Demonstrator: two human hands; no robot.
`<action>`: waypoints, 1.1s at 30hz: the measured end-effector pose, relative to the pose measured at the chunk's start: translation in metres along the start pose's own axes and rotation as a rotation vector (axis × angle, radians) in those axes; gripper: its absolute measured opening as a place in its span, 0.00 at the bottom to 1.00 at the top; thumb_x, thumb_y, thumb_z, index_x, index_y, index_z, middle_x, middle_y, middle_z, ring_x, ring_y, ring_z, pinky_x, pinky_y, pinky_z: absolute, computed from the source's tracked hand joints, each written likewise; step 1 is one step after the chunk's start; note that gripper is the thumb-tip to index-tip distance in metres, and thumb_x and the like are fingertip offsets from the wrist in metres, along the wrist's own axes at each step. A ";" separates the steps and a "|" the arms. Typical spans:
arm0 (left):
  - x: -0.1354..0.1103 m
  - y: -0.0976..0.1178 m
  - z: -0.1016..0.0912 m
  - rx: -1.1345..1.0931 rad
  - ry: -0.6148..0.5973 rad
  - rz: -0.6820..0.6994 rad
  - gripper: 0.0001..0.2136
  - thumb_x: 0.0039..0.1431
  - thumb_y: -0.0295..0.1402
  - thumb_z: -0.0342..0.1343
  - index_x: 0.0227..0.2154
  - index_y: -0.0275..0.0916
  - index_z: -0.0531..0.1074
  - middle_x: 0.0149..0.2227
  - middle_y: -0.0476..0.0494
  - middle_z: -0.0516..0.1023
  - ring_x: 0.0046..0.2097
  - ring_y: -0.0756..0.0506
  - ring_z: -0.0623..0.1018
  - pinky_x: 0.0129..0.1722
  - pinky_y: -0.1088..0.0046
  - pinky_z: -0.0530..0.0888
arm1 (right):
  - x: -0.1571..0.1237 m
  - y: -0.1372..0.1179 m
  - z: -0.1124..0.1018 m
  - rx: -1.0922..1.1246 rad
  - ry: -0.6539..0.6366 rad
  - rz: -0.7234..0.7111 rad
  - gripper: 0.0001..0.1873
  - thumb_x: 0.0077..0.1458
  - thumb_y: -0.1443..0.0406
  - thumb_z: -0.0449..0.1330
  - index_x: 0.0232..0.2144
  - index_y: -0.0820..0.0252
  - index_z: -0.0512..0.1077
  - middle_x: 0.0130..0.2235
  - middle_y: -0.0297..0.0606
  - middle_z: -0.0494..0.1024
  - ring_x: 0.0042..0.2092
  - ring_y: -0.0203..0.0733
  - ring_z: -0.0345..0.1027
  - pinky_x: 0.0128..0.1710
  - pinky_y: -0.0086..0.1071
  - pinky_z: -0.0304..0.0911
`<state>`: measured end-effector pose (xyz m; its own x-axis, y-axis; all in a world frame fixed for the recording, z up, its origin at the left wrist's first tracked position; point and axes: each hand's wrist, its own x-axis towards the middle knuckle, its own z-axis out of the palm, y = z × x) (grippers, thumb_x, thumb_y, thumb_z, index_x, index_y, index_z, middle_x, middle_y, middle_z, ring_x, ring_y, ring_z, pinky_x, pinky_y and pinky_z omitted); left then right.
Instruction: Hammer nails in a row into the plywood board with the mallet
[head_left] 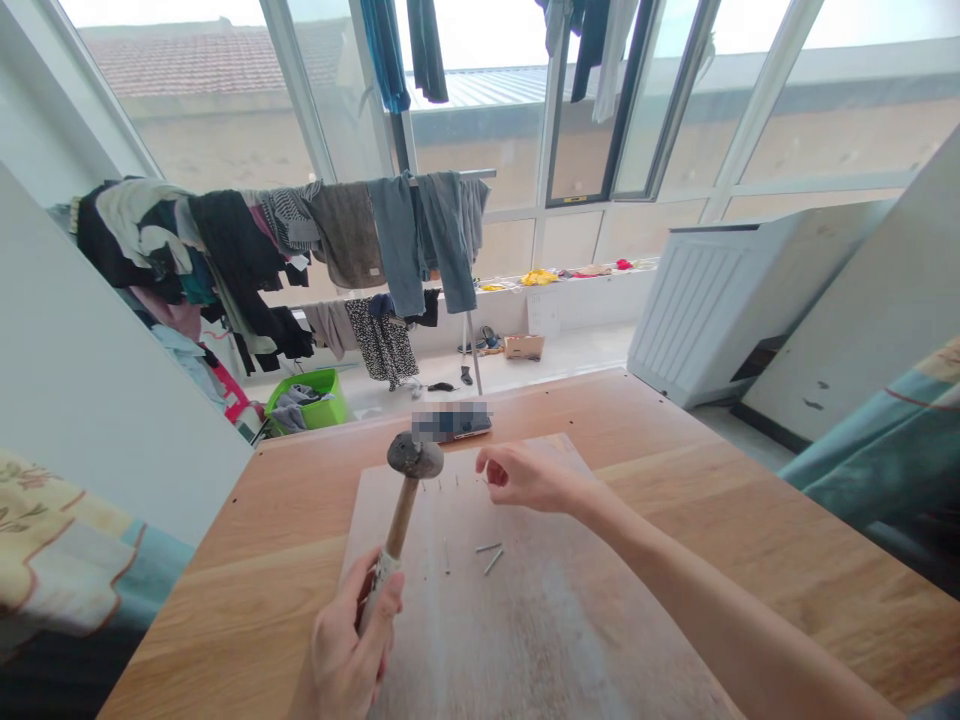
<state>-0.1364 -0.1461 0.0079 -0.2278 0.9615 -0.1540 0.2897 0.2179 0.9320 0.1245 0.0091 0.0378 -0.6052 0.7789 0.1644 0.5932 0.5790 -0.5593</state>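
Observation:
My left hand (352, 645) is wrapped round the wooden handle of a hammer (409, 480), whose grey head is raised over the far part of a pale board (540, 620). My right hand (525, 477) reaches out over the board's far edge with thumb and fingers pinched together, seemingly on a small nail too small to make out. Two loose nails (489, 555) lie on the board between the hands. A few thin nails stand upright in the board near the hammer head.
The board lies on a wooden table (750, 520). A phone (454, 422) rests at the table's far edge. Beyond stand a clothes rack (300, 240) full of laundry, a green basket (309, 398), a white unit (720, 290) and large windows.

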 end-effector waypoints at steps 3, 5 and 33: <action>0.000 0.000 -0.001 0.007 -0.012 -0.014 0.35 0.53 0.62 0.57 0.54 0.40 0.68 0.25 0.52 0.74 0.15 0.51 0.67 0.09 0.79 0.64 | 0.007 0.006 0.002 -0.029 0.037 0.031 0.12 0.52 0.73 0.62 0.41 0.60 0.73 0.32 0.34 0.79 0.33 0.38 0.72 0.33 0.30 0.65; 0.000 0.000 -0.002 0.019 -0.025 -0.009 0.35 0.53 0.62 0.56 0.54 0.39 0.68 0.24 0.52 0.74 0.15 0.51 0.67 0.10 0.79 0.64 | 0.010 0.008 0.005 -0.053 0.032 0.034 0.10 0.58 0.68 0.64 0.43 0.61 0.73 0.35 0.35 0.79 0.36 0.39 0.73 0.36 0.33 0.69; 0.000 -0.007 -0.001 0.042 -0.067 -0.012 0.36 0.56 0.61 0.54 0.58 0.37 0.65 0.23 0.53 0.72 0.15 0.52 0.65 0.10 0.79 0.66 | 0.010 0.020 0.038 0.243 0.255 0.081 0.18 0.54 0.72 0.62 0.48 0.60 0.72 0.34 0.35 0.84 0.32 0.38 0.74 0.34 0.30 0.67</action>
<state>-0.1397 -0.1481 0.0014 -0.1689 0.9675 -0.1883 0.3268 0.2352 0.9154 0.1102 0.0196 -0.0025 -0.3908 0.8729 0.2920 0.4721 0.4625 -0.7505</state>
